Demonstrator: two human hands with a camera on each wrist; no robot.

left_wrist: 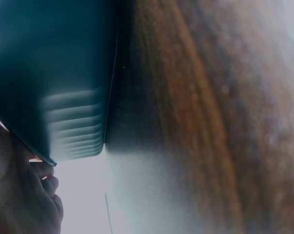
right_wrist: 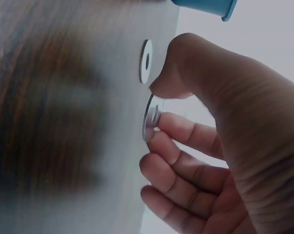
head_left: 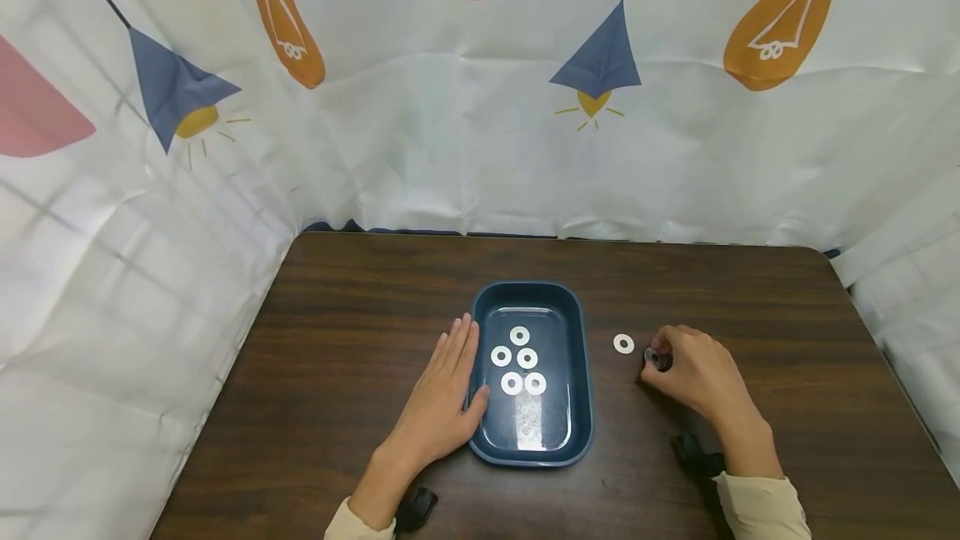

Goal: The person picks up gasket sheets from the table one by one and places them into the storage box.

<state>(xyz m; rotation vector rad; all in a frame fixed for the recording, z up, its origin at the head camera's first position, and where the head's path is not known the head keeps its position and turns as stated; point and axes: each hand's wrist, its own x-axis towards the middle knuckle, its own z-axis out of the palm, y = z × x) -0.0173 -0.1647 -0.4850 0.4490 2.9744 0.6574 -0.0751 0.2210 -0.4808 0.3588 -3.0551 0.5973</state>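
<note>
My left hand [head_left: 442, 394] lies with straight fingers along the left rim of a dark blue tray [head_left: 528, 458]. Inside the tray, several white flat washers [head_left: 520, 336] lie spread over the upper half of its floor. To the tray's right, my right hand [head_left: 701, 369] pinches another washer [right_wrist: 151, 119] between thumb and fingertips, close to the tabletop. One loose washer [head_left: 623, 344] lies flat on the table between the tray and the right hand. In the left wrist view the tray's outer wall [left_wrist: 74, 122] shows beside the left hand [left_wrist: 20, 180].
The table [head_left: 360, 307] has a dark wood-grain top. Behind it hangs a white curtain [head_left: 465, 148] printed with lamps and bulbs, which also runs along both sides. A dark strap device [head_left: 697, 455] sits at the right wrist and a similar one [head_left: 416, 511] at the left.
</note>
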